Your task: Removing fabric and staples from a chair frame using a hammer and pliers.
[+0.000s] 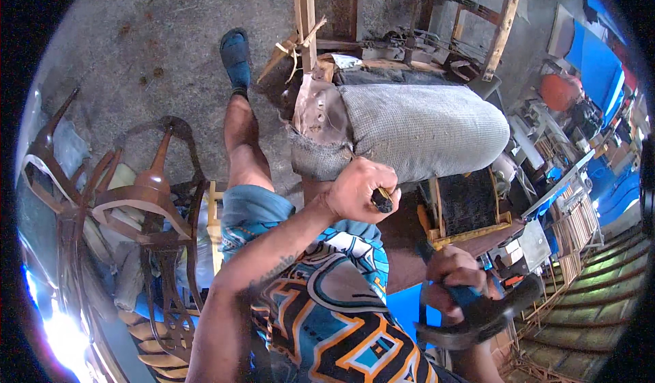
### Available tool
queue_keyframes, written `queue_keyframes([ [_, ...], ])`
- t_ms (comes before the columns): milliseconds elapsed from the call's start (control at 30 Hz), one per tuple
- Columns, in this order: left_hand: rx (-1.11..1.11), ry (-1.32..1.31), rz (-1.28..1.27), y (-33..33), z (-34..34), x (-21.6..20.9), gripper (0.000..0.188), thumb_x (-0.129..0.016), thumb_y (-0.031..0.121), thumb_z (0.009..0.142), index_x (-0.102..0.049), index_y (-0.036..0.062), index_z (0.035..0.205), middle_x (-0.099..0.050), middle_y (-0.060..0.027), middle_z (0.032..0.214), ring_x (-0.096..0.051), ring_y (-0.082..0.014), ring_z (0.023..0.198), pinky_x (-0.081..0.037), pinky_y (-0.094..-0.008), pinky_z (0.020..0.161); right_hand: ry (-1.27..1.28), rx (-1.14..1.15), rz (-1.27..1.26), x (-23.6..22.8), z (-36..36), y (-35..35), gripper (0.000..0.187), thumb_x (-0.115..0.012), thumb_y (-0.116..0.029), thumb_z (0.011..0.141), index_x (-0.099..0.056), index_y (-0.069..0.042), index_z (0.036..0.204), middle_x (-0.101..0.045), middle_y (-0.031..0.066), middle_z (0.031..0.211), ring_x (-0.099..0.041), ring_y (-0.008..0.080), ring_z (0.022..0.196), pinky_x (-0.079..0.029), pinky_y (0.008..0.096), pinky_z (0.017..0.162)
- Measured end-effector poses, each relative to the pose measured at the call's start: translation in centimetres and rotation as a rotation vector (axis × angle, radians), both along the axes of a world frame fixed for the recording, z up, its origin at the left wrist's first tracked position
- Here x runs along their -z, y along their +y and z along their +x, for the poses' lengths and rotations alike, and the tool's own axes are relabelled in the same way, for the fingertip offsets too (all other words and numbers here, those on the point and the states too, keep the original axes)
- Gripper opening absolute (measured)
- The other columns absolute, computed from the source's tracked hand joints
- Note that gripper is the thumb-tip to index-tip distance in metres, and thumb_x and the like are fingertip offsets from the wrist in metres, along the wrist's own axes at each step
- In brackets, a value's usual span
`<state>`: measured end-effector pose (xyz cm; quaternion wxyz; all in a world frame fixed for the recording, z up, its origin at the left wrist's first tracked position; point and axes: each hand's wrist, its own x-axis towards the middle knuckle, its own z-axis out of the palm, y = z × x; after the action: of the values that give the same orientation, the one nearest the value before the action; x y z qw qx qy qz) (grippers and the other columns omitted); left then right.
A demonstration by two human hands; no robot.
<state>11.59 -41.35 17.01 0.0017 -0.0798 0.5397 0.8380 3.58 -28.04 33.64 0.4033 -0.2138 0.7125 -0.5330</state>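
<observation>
One clenched left hand (361,188) holds a black-and-yellow handle (383,200) at the near edge of a grey padded roll (426,130) that lies just beyond, long axis running left to right, while the right hand (456,277), farther off, grips a blurred dark tool (474,327).

furniture workshop, wooden chair frames (151,180), concrete floor (164,49)
</observation>
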Motion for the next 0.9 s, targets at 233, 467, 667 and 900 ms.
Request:
queue_keyframes([
  [233,0.043,0.169,-0.08,1.6,2.6,1.5,0.016,-0.064,0.016,0.055,-0.053,0.0087,0.065,-0.052,-0.0084,0.06,-0.056,-0.0265,0.059,-0.044,-0.0351,0.053,0.188,-0.5,0.857,0.4,1.7,-2.0,0.04,-0.066,-0.036,0.074,-0.049,-0.002,0.085,-0.052,0.013,0.056,-0.055,0.0337,0.053,-0.045,0.0394,0.048],
  [467,0.335,-0.156,-0.136,1.5,4.8,0.0,0.026,-0.062,0.032,0.06,-0.048,0.0092,0.065,-0.046,-0.0083,0.063,-0.05,-0.028,0.063,-0.038,-0.0389,0.057,-0.01,-0.47,1.147,2.0,6.8,0.8,0.037,-0.063,-0.03,0.077,-0.039,-0.003,0.082,-0.052,0.0202,0.058,-0.052,0.0418,0.054,-0.039,0.0491,0.046],
  [667,0.116,0.341,-0.276,5.2,5.5,2.4,0.024,-0.058,0.032,0.061,-0.047,0.0107,0.059,-0.046,-0.0045,0.063,-0.049,-0.0213,0.061,-0.036,-0.032,0.056,-0.047,-0.231,1.05,2.9,6.2,0.5,0.025,-0.058,-0.019,0.081,-0.04,-0.001,0.083,-0.051,0.0225,0.057,-0.053,0.0429,0.056,-0.041,0.0447,0.047],
  [900,0.281,0.504,-0.55,6.4,7.9,2.6,0.01,-0.053,0.021,0.066,-0.048,0.0136,0.06,-0.047,-0.001,0.063,-0.051,-0.017,0.062,-0.038,-0.0306,0.06,0.038,-0.092,0.991,3.2,5.5,1.9,0.027,-0.051,-0.026,0.087,-0.039,-0.003,0.079,-0.049,0.015,0.055,-0.053,0.0273,0.045,-0.039,0.0325,0.042],
])
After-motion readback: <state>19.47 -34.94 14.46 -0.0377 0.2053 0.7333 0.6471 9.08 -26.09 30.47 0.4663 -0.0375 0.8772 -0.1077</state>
